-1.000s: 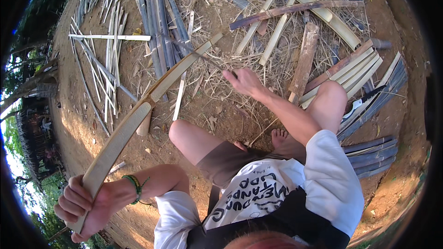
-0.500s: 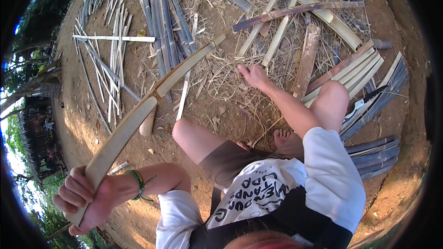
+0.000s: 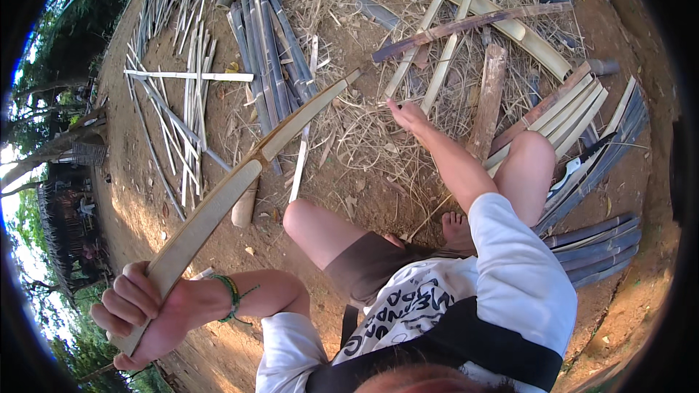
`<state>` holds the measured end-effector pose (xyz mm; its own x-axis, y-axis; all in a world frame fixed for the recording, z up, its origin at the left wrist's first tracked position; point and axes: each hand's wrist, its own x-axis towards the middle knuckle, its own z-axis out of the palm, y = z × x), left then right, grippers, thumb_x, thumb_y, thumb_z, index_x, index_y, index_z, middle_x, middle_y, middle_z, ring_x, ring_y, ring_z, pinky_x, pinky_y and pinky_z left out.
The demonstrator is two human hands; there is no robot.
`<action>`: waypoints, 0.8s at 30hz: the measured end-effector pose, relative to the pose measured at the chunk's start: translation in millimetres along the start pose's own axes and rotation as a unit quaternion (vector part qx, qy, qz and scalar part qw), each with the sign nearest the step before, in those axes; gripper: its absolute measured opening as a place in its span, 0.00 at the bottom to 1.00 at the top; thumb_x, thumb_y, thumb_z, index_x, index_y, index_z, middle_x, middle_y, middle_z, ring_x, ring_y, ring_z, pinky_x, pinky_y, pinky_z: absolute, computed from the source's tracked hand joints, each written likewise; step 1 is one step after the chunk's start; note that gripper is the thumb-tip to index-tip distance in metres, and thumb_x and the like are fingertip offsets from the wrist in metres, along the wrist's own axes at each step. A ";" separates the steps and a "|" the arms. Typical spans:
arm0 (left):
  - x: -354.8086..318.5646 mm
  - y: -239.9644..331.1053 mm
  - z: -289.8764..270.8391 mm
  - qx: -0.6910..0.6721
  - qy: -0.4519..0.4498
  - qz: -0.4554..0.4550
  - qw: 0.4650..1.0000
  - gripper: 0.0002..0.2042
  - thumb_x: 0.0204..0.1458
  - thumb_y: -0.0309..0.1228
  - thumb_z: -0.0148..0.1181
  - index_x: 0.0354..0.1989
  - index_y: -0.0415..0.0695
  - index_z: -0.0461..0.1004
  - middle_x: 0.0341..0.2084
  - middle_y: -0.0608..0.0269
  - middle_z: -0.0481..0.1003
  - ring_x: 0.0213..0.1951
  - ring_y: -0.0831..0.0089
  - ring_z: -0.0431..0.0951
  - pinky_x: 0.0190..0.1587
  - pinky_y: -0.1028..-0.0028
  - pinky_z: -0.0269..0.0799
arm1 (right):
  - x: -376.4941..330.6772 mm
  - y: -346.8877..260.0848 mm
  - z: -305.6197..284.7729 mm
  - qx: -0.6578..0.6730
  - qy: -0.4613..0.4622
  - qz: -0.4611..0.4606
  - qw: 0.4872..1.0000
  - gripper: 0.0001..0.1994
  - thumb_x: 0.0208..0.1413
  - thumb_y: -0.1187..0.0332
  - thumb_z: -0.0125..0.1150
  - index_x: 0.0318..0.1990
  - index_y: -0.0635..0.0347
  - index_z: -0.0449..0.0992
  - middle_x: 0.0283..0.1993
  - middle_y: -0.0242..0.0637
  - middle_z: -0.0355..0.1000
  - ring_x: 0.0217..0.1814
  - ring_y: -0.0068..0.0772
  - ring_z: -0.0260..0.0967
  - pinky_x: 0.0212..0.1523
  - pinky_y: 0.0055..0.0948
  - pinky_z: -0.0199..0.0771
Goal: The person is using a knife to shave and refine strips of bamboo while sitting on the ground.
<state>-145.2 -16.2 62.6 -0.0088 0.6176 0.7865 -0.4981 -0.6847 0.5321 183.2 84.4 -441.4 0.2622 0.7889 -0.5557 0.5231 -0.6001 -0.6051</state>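
My left hand (image 3: 138,313) is closed round the near end of a long, pale split-bamboo slat (image 3: 211,207). The slat slants up and away to the right, its inner face showing a node partway along, and its far tip is over the fibre-strewn ground. Out in front, my right hand (image 3: 409,115) has its fingers curled, with a small dark spot at them; what it holds, if anything, I cannot make out. It is close to the lower ends of two narrow bamboo strips (image 3: 441,65), apart from the slat in my left hand.
A dark-edged bamboo piece (image 3: 473,27) crosses the strips and a wide bamboo half (image 3: 520,31). A brown wooden post (image 3: 488,98) and a white-and-dark handled tool (image 3: 571,169) are at the right. Bundled bamboo (image 3: 266,51) and thin strips (image 3: 195,102) lie left.
My right hand has turned slightly, its fingers now pointing more up and left. The left hand keeps its grip on the slat. The whole view has shifted a little.
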 end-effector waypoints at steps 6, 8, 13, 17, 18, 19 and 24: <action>1.6 -1.9 6.4 0.016 0.007 0.006 1.000 0.25 0.48 0.61 0.50 0.17 0.53 0.53 0.10 0.75 0.52 0.11 0.82 0.52 0.16 0.81 0.47 | -33.0 2.3 32.3 0.098 -0.019 -0.021 0.995 0.38 0.63 0.31 0.39 0.16 0.57 0.65 0.16 0.31 0.64 0.15 0.31 0.63 0.28 0.41 0.69; -1.0 -2.9 10.1 0.068 0.058 0.034 0.995 0.24 0.46 0.58 0.57 0.19 0.53 0.56 0.11 0.74 0.55 0.11 0.82 0.55 0.15 0.82 0.48 | -27.0 -2.7 34.2 0.149 -0.030 0.049 0.987 0.39 0.63 0.30 0.37 0.16 0.58 0.66 0.16 0.32 0.64 0.15 0.32 0.63 0.27 0.39 0.69; -16.0 -4.1 26.8 0.049 0.084 0.057 0.994 0.30 0.47 0.67 0.54 0.21 0.51 0.58 0.13 0.72 0.56 0.13 0.82 0.56 0.15 0.81 0.48 | -68.4 -24.2 47.8 0.166 -0.006 0.013 0.986 0.41 0.65 0.33 0.33 0.18 0.63 0.70 0.16 0.36 0.66 0.17 0.35 0.65 0.27 0.44 0.65; -25.4 -0.8 28.1 0.102 0.149 0.094 0.979 0.40 0.42 0.81 0.45 0.22 0.49 0.59 0.15 0.69 0.56 0.14 0.80 0.55 0.15 0.81 0.47 | -201.8 -93.8 30.3 0.261 -0.039 -0.138 0.955 0.35 0.67 0.36 0.34 0.17 0.52 0.64 0.14 0.23 0.51 0.14 0.24 0.48 0.17 0.36 0.49; -24.3 -7.4 32.4 0.115 0.167 0.102 0.974 0.41 0.41 0.82 0.43 0.22 0.49 0.59 0.15 0.69 0.56 0.14 0.80 0.55 0.15 0.81 0.47 | -221.6 -99.0 24.2 0.274 -0.030 -0.194 0.942 0.33 0.67 0.38 0.38 0.18 0.54 0.65 0.13 0.27 0.54 0.13 0.27 0.51 0.17 0.38 0.52; -24.0 -7.9 37.8 0.135 0.185 0.113 0.967 0.42 0.40 0.84 0.41 0.22 0.48 0.59 0.15 0.69 0.56 0.14 0.80 0.54 0.15 0.81 0.47 | -242.1 -106.5 19.6 0.286 -0.028 -0.252 0.924 0.32 0.67 0.40 0.41 0.19 0.56 0.67 0.12 0.30 0.56 0.13 0.30 0.54 0.18 0.40 0.55; -39.7 -6.0 55.1 0.074 0.106 0.100 0.987 0.44 0.38 0.86 0.34 0.24 0.47 0.59 0.15 0.69 0.56 0.15 0.80 0.53 0.16 0.80 0.48 | -332.9 -131.8 -27.7 0.264 -0.002 -0.456 0.850 0.30 0.68 0.44 0.42 0.25 0.63 0.68 0.15 0.38 0.63 0.16 0.33 0.60 0.20 0.43 0.59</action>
<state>-94.1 -57.9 45.5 -0.2827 0.5198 0.8061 -0.3360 -0.8409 0.4243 49.5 -95.5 -160.9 -0.0606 0.9578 0.2809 0.0711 0.2849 -0.9559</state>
